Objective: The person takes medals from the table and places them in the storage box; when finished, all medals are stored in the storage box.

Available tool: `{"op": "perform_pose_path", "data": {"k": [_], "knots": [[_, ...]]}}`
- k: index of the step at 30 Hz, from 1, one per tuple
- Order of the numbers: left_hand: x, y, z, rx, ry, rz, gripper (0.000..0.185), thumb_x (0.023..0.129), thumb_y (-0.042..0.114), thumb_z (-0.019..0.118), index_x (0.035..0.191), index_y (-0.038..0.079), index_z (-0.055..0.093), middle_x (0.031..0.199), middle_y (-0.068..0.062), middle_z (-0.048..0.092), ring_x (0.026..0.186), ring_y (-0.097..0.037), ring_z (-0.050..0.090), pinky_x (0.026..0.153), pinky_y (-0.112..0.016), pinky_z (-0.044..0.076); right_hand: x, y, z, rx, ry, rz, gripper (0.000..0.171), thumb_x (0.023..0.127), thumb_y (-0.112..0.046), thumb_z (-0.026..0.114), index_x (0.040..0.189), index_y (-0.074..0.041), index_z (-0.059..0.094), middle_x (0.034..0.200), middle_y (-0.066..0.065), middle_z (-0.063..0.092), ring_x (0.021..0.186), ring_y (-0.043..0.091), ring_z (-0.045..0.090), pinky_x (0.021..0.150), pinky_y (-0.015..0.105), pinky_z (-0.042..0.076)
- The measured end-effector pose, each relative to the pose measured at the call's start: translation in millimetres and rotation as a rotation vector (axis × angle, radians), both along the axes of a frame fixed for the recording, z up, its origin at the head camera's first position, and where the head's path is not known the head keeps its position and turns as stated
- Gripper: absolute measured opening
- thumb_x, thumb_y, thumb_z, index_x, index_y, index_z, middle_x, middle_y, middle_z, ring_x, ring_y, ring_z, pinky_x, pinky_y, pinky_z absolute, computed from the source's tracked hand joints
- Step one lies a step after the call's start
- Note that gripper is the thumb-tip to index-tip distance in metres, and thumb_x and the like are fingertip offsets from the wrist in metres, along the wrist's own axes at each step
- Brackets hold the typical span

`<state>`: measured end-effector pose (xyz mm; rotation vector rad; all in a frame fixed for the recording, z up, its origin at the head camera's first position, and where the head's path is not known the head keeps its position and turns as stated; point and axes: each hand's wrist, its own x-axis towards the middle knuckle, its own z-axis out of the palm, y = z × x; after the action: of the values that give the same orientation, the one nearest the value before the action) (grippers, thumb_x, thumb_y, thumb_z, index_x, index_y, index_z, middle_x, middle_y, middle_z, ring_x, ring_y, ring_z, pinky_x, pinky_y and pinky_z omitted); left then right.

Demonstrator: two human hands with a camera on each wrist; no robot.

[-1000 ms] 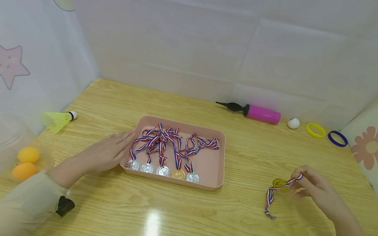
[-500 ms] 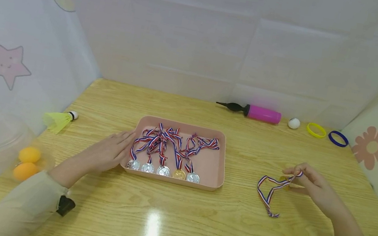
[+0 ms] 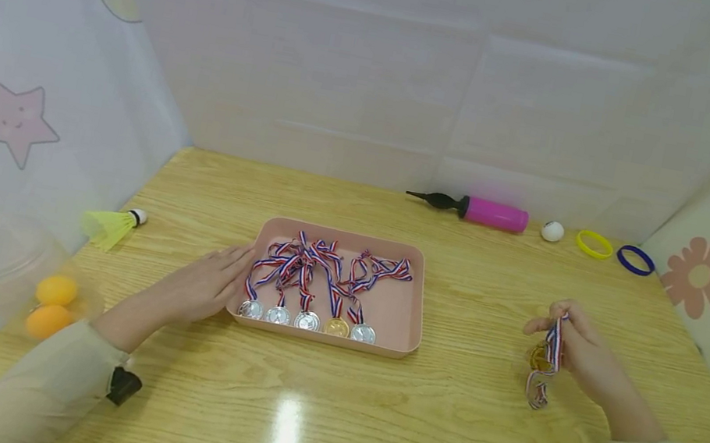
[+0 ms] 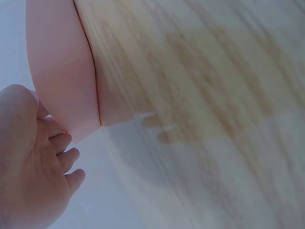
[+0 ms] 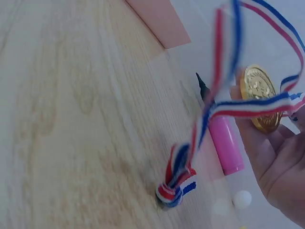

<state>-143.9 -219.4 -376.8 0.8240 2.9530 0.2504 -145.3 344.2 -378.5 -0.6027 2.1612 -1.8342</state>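
The right hand, raised just above the wooden surface, pinches a gold medal by its striped ribbon, fingers clamped on it, loop dangling. The left hand lies flat, fingers straight and together, against the pink tray.

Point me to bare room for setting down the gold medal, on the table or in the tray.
Bare table lies between the pink tray and the right hand holding the gold medal, and along the near edge. The tray's right strip is free; its left and middle are crowded with medals. The left hand rests against its left rim.
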Motion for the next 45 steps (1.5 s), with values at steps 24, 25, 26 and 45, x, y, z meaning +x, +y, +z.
{"op": "perform_pose_path", "data": {"k": [24, 25, 26, 45], "knots": [[-0.4, 0.9, 0.3, 0.008, 0.013, -0.003, 0.049, 0.1, 0.018, 0.03, 0.143, -0.005, 0.022, 0.147, -0.021, 0.021, 0.133, -0.039, 0.02, 0.107, -0.051, 0.017, -13.8, -4.1, -1.5, -0.297, -0.458, 0.315, 0.05, 0.104, -0.02, 0.01, 0.116, -0.002, 0.055, 0.102, 0.012, 0.06, 0.088, 0.025, 0.062, 0.074, 0.035, 0.054], [-0.3, 0.9, 0.2, 0.008, 0.013, -0.001, 0.049, 0.1, 0.018, 0.03, 0.143, -0.005, 0.022, 0.147, -0.021, 0.021, 0.133, -0.039, 0.02, 0.107, -0.051, 0.017, -14.4, -4.0, -2.2, -0.328, -0.461, 0.334, 0.047, 0.104, -0.015, 0.011, 0.118, -0.002, 0.054, 0.106, 0.014, 0.06, 0.094, 0.027, 0.061, 0.079, 0.036, 0.053], [-0.2, 1.0, 0.2, 0.008, 0.012, 0.0, 0.049, 0.1, 0.018, 0.029, 0.143, -0.005, 0.022, 0.147, -0.021, 0.021, 0.133, -0.039, 0.02, 0.107, -0.051, 0.017, -15.0, -3.8, -3.0, -0.354, -0.463, 0.348, 0.045, 0.103, -0.008, 0.011, 0.121, -0.001, 0.052, 0.11, 0.016, 0.059, 0.101, 0.028, 0.059, 0.083, 0.037, 0.05], [-0.2, 0.2, -0.9, 0.008, 0.016, -0.004, 0.049, 0.101, 0.018, 0.03, 0.143, -0.005, 0.023, 0.147, -0.021, 0.021, 0.133, -0.039, 0.02, 0.107, -0.051, 0.018, -15.6, -17.3, 16.8, 0.348, -0.183, -0.029, 0.034, 0.1, -0.015, 0.034, 0.118, 0.013, 0.029, 0.098, 0.022, 0.056, 0.088, 0.029, 0.059, 0.076, 0.042, 0.052]]}}
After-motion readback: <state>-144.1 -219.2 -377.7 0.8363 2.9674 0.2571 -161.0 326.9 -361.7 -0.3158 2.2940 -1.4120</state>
